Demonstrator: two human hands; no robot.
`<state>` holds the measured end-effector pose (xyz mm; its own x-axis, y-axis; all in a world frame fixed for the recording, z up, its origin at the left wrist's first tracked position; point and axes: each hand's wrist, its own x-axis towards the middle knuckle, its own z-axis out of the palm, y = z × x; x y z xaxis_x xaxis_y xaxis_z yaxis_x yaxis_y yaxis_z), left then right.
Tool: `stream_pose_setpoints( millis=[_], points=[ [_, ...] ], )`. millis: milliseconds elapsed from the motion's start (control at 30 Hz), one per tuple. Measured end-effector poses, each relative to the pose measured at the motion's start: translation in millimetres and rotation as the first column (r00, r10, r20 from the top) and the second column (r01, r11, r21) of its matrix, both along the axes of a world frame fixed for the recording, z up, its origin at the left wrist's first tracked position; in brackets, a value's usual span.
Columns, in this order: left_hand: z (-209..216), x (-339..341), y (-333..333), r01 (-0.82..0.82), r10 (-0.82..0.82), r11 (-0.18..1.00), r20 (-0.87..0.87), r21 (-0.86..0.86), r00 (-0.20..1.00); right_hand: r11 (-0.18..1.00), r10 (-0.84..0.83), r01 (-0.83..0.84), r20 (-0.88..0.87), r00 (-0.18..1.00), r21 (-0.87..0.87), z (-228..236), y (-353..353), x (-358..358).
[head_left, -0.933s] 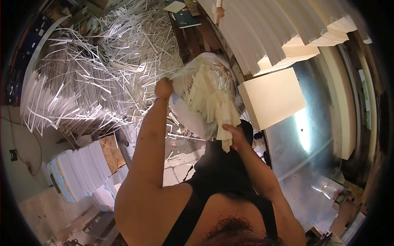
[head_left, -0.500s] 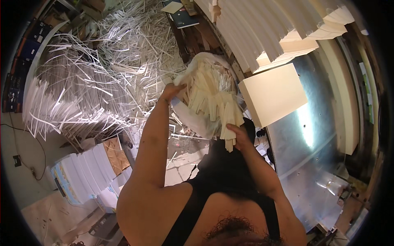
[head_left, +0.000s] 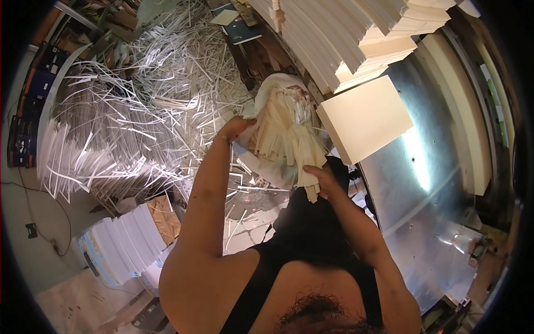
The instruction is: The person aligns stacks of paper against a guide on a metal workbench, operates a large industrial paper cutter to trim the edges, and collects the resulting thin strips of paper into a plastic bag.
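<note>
A whitish plastic sack (head_left: 266,171) gapes in front of me, full of cream paper strips (head_left: 273,136). My left hand (head_left: 238,128) is closed on the sack's left rim, with the arm stretched out. Close to my body, my right hand (head_left: 322,182) grips a bundle of long cream paper strips (head_left: 305,146). The bundle's upper end fans over the sack's mouth, and its lower end pokes out below my fingers. The sack's bottom is hidden.
White paper offcuts (head_left: 128,128) heap up on the left and far side. A metal worktable (head_left: 411,222) on the right bears a cream paper block (head_left: 367,114) and tall paper stacks (head_left: 334,33). More white stacks (head_left: 122,239) stand lower left, near a cable (head_left: 68,211) on the wall.
The whole view has turned and shifted slightly. Both hands keep their holds on the sack and the bundle of strips, almost in the same places.
</note>
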<state>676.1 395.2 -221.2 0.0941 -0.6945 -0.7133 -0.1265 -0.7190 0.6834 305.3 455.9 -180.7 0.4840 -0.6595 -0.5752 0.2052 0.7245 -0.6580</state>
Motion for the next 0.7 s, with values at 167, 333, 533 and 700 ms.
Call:
stream_pose_setpoints(
  millis=[167, 333, 533, 700],
  points=[
    [6, -2, 1, -0.308, 0.279, 0.951, -0.355, -0.027, 0.892, 1.000, -0.012, 0.012, 0.006, 1.000, 0.000, 6, 1, -4],
    [19, 6, -1, -0.617, 0.405, 0.785, -0.707, -0.057, 0.580, 0.997, -0.068, 0.067, -0.022, 0.997, -0.025, -12, -1, -16],
    [31, 34, 17, -0.177, 0.135, 0.977, -0.295, -0.121, 0.946, 0.999, -0.039, 0.039, -0.005, 0.999, -0.026, -9, 1, -7],
    [83, 40, -16, -0.199, 0.251, 0.873, 0.060, -0.445, 0.966, 0.999, -0.022, 0.023, 0.022, 1.000, -0.026, -3, 3, -5]
  ],
)
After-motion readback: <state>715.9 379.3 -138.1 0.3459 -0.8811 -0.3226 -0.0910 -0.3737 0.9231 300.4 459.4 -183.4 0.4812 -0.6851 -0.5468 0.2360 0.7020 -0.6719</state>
